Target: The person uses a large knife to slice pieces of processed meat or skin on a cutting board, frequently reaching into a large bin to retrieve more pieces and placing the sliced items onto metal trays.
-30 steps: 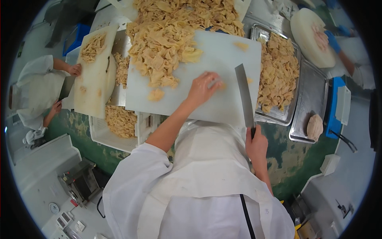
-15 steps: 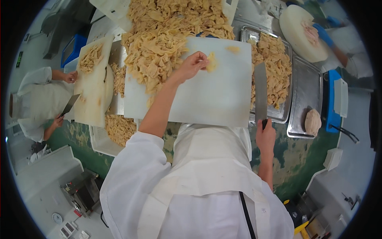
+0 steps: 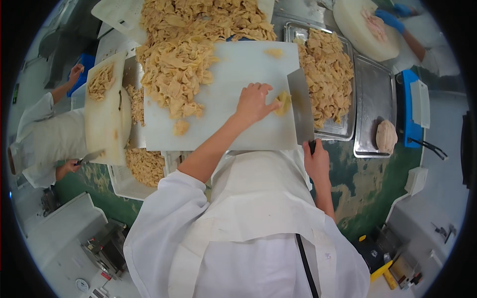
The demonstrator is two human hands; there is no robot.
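A broad-bladed cleaver point(image 3: 301, 107) is in my right hand point(image 3: 317, 161), its fingers wrapped round the dark handle. The blade lies along the right edge of a white cutting board point(image 3: 238, 136). Over the board, my left hand point(image 3: 257, 103) has its fingers apart and its thumb stretched toward the blade. At the thumb's tip lies a small yellowish piece of skin point(image 3: 283, 103), close to the cleaver; whether the thumb presses it I cannot tell. A large heap of pale yellow skin pieces point(image 3: 176, 74) covers the board's left and far side, with one loose piece point(image 3: 181, 127) near it.
Right of the board, a metal tray point(image 3: 351, 99) holds more pieces; another tray point(image 3: 365, 144) bears a pale round lump point(image 3: 386, 136). At left a co-worker's knife point(image 3: 92, 156) is over another board point(image 3: 105, 134). Blue-gloved hands point(image 3: 390, 21) work at far right.
My cleaver has moved onto the board's right edge. My left hand has come nearer and opened from a pinch, beside the skin piece. The left co-worker's knife has lowered to their board.
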